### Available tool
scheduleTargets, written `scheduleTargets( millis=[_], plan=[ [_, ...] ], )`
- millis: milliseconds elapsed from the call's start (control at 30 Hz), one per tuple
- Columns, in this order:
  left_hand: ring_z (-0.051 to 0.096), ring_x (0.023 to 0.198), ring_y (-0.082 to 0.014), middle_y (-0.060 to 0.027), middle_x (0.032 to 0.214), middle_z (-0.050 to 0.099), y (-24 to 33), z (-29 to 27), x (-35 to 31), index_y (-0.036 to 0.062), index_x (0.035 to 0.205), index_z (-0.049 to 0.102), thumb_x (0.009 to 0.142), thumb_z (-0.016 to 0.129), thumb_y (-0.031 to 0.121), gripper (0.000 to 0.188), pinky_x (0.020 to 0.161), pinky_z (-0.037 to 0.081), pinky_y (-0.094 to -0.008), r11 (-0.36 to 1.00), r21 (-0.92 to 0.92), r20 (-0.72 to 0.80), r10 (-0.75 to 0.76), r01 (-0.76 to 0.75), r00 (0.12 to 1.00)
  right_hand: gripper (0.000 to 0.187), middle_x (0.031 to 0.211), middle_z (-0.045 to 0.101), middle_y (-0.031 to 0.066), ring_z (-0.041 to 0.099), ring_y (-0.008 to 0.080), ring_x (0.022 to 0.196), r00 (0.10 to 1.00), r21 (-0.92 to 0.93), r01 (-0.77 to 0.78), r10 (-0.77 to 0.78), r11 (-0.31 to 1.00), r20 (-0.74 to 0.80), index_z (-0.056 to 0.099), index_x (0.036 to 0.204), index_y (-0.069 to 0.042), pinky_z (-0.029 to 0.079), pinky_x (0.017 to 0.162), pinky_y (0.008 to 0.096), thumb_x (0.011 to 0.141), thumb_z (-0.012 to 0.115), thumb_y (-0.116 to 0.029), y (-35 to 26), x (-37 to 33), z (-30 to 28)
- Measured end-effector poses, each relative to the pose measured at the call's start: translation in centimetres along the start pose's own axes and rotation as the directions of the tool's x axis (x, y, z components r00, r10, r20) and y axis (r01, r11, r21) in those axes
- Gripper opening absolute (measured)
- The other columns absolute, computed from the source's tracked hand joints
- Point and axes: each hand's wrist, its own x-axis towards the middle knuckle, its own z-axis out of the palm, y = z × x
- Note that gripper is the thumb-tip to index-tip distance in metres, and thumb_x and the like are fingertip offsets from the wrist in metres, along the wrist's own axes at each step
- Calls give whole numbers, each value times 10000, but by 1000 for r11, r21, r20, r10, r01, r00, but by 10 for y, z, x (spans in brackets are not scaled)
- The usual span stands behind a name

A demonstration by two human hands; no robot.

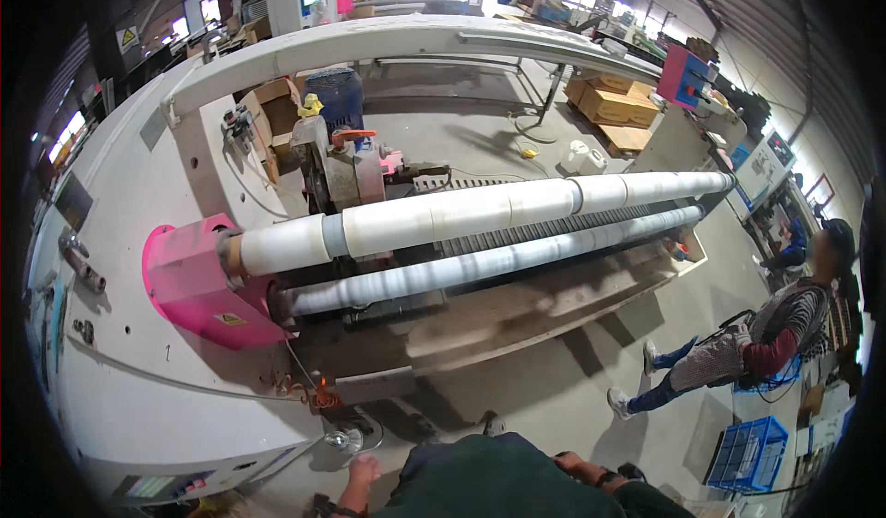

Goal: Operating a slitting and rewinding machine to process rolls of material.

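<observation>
Rollers [461,215] sit mounted at your 12 o'clock, apart from left hand [365,469] and right hand [576,465]; whether these are spread, and what remains, I cannot tell.

1. Here's my left hand [365,469], low at my side, my right hand [579,467] opposite.
2. Two long white rollers [461,215] stretch ahead from a pink box [198,283]!
3. Over right, a person [729,347] stands near a blue crate [748,453].
</observation>
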Motion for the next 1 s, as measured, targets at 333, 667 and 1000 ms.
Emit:
scheduleTargets(
  millis=[333,667,1000],
  plan=[
    [610,599,-175,-109,836,620,87,132,-11,-1,1176,531,803,671,163,432,484,478,-291,966,177,123,171,-191,978,549,1145,602,194,596,261,1024,902,189,431,-416,882,-113,493,1240,67,480,841,359,785,665,-186,-23,1,-37],
    [635,677,-193,-100,893,628,14,159,-71,-3,1217,505,825,647,198,462,558,522,-300,960,177,100,203,-218,974,532,1066,625,185,626,251,902,942,242,333,-332,911,-47,511,1214,74,497,757,351,777,700,-165,53,25,-67],
    [624,599,-168,-77,735,607,-73,77,-82,27,907,632,835,601,218,207,498,502,-282,836,539,106,56,-105,993,404,853,637,95,629,207,675,982,520,183,-181,834,-54,542,1125,13,486,543,319,779,684,-139,133,61,-43]
  ],
)
